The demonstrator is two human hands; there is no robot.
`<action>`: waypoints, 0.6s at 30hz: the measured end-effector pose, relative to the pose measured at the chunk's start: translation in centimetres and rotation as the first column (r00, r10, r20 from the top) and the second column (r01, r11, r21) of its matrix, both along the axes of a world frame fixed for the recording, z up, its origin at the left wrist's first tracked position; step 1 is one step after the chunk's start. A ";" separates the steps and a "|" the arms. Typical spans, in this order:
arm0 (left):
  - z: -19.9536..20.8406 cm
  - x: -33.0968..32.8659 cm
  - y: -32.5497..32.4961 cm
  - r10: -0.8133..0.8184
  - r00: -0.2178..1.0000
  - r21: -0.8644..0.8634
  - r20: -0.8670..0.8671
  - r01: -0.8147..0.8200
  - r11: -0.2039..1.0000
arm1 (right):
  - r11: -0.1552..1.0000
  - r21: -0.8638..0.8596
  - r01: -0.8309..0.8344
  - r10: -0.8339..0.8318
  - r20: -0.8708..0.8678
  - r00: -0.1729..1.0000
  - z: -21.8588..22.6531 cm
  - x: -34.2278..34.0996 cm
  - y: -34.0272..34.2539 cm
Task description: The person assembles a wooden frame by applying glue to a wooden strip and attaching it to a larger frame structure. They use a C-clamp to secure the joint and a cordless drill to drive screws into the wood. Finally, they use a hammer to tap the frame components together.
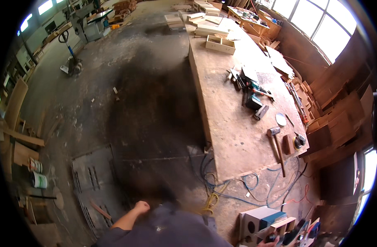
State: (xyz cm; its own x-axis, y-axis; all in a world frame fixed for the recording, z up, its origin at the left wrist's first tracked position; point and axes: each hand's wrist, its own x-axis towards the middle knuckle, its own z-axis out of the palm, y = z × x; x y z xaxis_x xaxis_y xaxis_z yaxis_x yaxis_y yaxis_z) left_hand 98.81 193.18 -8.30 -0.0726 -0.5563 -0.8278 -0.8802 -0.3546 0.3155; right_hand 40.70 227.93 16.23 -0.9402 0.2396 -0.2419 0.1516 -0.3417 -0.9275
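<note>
A: Where is the thing nearest the working hand?

B: A dark, rounded object (271, 238) is seen at the lower right, just beside a white-and-blue box (260, 213). The right hand (267, 243) is placed right at the object, but is cut off by the lower edge; whether its fingers are pinched on the object or merely rested there cannot be told.

A: What could go wrong there?

B: A snag, probably. Black-handled tools (294, 233) are crowded close by, so if the object were dragged sideways, a neighbour could be dislodged.

A: And the left hand (142, 206)?

B: Its fingers are curled together in a loose fist; nothing is seen in it.

A: Further out?

B: A blue hose (203, 168) and a yellow cable (212, 201) are looped over the floor (102, 82); a foot could be caught by them. On the workbench (233, 156), a long-handled hammer (277, 146) is laid with its handle's end past the edge; if bumped, it could be knocked off.
</note>
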 end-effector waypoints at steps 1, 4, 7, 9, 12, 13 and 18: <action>-0.3 0.6 -3.0 -0.076 0.997 -0.064 -0.011 0.075 0.995 | 0.997 -0.028 -0.068 0.068 -0.020 0.997 1.3 0.3 -3.0; -0.3 0.7 -11.4 -0.163 0.987 -0.300 -0.016 0.151 0.942 | 0.899 0.070 -0.432 0.424 0.105 0.899 2.7 0.7 -15.0; 1.4 -1.5 -20.9 -0.051 0.996 -0.461 -0.079 0.009 0.887 | 0.790 0.037 -0.613 0.609 0.073 0.790 1.4 3.0 -29.7; 3.4 -3.7 -25.9 -0.013 0.976 -0.516 -0.219 -0.105 0.850 | 0.729 0.011 -0.685 0.680 0.109 0.725 0.3 4.9 -38.5; 6.1 -5.1 -30.7 0.019 0.940 -0.514 -0.340 -0.203 0.834 | 0.584 -0.127 -0.802 0.810 0.152 0.566 -2.0 6.5 -50.3; 6.3 -5.6 -32.4 0.028 0.923 -0.531 -0.384 -0.246 0.811 | 0.594 -0.115 -0.796 0.799 0.201 0.567 -3.0 6.1 -54.1; 2.2 -0.4 -35.5 0.202 0.947 -0.486 -0.250 -0.304 0.819 | 0.351 -0.336 -0.874 0.933 0.201 0.298 -9.5 -0.4 -73.7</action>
